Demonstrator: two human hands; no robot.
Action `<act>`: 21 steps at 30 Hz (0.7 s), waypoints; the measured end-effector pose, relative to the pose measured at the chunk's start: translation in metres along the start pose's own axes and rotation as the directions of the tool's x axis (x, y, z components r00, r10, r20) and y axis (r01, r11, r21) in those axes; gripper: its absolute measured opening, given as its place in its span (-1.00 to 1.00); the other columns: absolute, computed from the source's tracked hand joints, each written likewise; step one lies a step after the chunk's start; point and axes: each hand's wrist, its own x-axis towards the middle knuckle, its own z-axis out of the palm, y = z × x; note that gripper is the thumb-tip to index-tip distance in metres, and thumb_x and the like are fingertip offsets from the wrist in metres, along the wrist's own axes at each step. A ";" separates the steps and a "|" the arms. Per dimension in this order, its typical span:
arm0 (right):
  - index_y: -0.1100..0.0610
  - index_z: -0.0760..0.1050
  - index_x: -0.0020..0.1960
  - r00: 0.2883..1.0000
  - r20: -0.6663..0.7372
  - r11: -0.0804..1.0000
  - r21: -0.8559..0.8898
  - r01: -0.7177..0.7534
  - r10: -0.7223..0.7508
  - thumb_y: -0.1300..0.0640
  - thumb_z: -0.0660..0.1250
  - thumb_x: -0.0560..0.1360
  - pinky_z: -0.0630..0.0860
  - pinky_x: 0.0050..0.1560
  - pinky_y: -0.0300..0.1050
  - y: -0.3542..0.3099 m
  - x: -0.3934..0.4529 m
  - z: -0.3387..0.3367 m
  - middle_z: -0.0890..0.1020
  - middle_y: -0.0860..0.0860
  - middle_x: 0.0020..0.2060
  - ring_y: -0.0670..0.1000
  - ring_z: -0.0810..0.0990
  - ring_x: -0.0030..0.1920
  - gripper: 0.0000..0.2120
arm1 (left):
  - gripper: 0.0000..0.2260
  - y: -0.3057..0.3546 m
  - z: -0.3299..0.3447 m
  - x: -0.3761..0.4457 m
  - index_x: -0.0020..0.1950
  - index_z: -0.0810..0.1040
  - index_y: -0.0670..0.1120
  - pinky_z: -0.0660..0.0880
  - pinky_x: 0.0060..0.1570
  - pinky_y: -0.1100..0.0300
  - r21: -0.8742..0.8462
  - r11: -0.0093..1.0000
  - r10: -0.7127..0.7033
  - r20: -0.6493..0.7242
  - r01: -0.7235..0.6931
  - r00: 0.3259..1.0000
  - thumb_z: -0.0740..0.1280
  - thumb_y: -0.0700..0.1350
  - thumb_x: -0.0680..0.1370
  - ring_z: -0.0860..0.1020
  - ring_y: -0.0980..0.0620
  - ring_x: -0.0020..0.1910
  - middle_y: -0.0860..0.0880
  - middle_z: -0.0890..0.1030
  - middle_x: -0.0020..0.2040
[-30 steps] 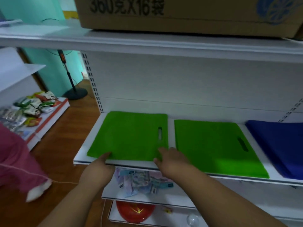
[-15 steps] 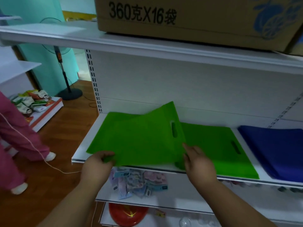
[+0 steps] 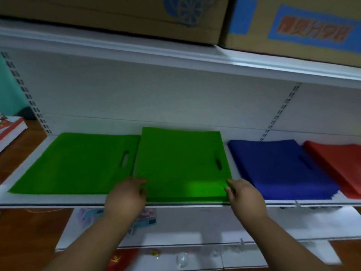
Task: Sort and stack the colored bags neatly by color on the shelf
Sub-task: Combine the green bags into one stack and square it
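Nearest the camera, two bare forearms are reaching up to the front edge of the white shelf (image 3: 48,200). The left hand (image 3: 126,198) is pinching the near left corner of the right green stack (image 3: 181,165), its fingers curling over the fabric edge. The right hand (image 3: 244,198) is gripping the near right corner of the same stack, thumb and fingers closing on it. That stack is lying flat on the shelf, its left edge overlapping the left green bag (image 3: 74,165), which is lying flat beside it with its handle slot toward the middle. To the right, just beside the green stack, a blue stack (image 3: 279,169) is resting, and a red stack (image 3: 338,167) is lying against its far side. Farther back and above, two cardboard boxes (image 3: 293,26) are sitting on the upper shelf (image 3: 136,47). Below the hands, small packets (image 3: 148,218) are lying on a lower shelf.
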 end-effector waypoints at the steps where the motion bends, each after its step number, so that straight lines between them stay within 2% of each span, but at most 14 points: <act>1: 0.13 0.59 0.23 1.000 0.027 1.000 -0.009 0.002 -0.002 0.08 0.31 0.58 0.52 -0.16 -0.05 0.009 0.003 -0.002 0.61 0.10 -0.02 0.12 0.60 -0.11 -0.74 | -0.65 0.009 0.007 0.000 0.40 0.48 0.10 0.40 -0.15 0.21 0.044 0.999 0.004 0.014 -0.005 1.000 0.23 -0.05 0.61 0.61 -0.04 0.01 -0.02 0.53 0.33; 4: 0.13 0.59 0.17 0.991 0.130 0.999 -0.041 0.027 -0.021 0.04 0.25 0.61 0.51 -0.14 -0.04 0.031 0.011 -0.003 0.58 0.09 -0.01 0.10 0.58 -0.09 -0.75 | -0.68 0.029 0.024 0.002 0.35 0.52 0.08 0.32 -0.18 0.21 0.166 0.986 -0.020 0.062 0.009 0.998 0.21 -0.09 0.61 0.57 -0.03 0.11 -0.03 0.55 0.24; 7: 0.12 0.59 0.11 0.972 0.231 0.994 -0.085 0.073 -0.051 0.02 0.21 0.62 0.50 -0.13 -0.05 0.038 0.021 -0.001 0.57 0.10 0.01 0.11 0.58 -0.07 -0.75 | -0.70 0.038 0.032 0.002 0.27 0.56 0.04 0.40 -0.14 0.22 0.233 0.971 -0.081 0.089 0.058 0.993 0.27 -0.12 0.56 0.58 -0.03 0.09 -0.04 0.57 0.17; 11: 0.11 0.46 -0.16 0.957 0.284 0.982 -0.157 0.108 -0.060 0.01 0.21 0.61 0.39 -0.26 -0.08 0.040 0.030 0.004 0.47 0.05 -0.15 0.09 0.52 -0.19 -0.77 | -0.71 0.041 0.037 0.003 0.25 0.55 0.07 0.35 -0.21 0.21 0.259 0.963 -0.113 0.120 0.079 0.986 0.23 -0.13 0.57 0.57 -0.03 0.04 -0.04 0.54 0.10; 15: 0.14 0.56 -0.06 0.944 0.329 0.972 -0.219 0.088 -0.012 0.03 0.25 0.58 0.39 -0.26 -0.12 0.037 0.037 0.001 0.49 0.06 -0.12 0.07 0.48 -0.22 -0.80 | -0.79 0.041 0.035 0.008 0.11 0.59 0.04 0.40 -0.24 0.19 0.268 0.960 -0.112 0.088 0.085 0.990 0.23 -0.12 0.54 0.57 -0.06 -0.09 -0.05 0.45 0.00; 17: 0.15 0.57 -0.02 0.949 0.315 0.966 -0.248 0.070 0.012 0.03 0.27 0.56 0.41 -0.26 -0.12 0.029 0.038 -0.004 0.49 0.07 -0.08 0.08 0.50 -0.20 -0.81 | -0.80 0.036 0.036 0.004 0.08 0.59 -0.01 0.39 -0.28 0.16 0.222 0.973 -0.069 0.037 0.059 0.997 0.21 -0.10 0.54 0.55 -0.11 -0.17 -0.09 0.45 -0.03; 19: 0.13 0.55 0.01 0.955 0.297 0.974 -0.213 0.074 -0.007 0.01 0.27 0.56 0.46 -0.23 -0.10 0.012 0.035 -0.008 0.51 0.07 -0.04 0.09 0.54 -0.14 -0.80 | -0.74 0.027 0.038 -0.005 0.04 0.64 -0.09 0.44 -0.33 0.12 0.120 0.993 0.016 -0.016 -0.014 1.000 0.21 -0.08 0.48 0.56 -0.18 -0.26 -0.16 0.52 -0.08; 21: 0.08 0.55 0.11 0.960 0.272 0.989 -0.112 0.099 -0.066 -0.02 0.26 0.57 0.53 -0.11 -0.07 -0.016 0.031 -0.009 0.55 0.07 0.06 0.10 0.57 -0.04 -0.77 | -0.64 0.013 0.035 -0.009 0.11 0.66 -0.10 0.51 -0.29 0.07 0.015 0.999 0.046 -0.087 -0.045 0.995 0.22 -0.01 0.43 0.60 -0.21 -0.22 -0.20 0.61 -0.04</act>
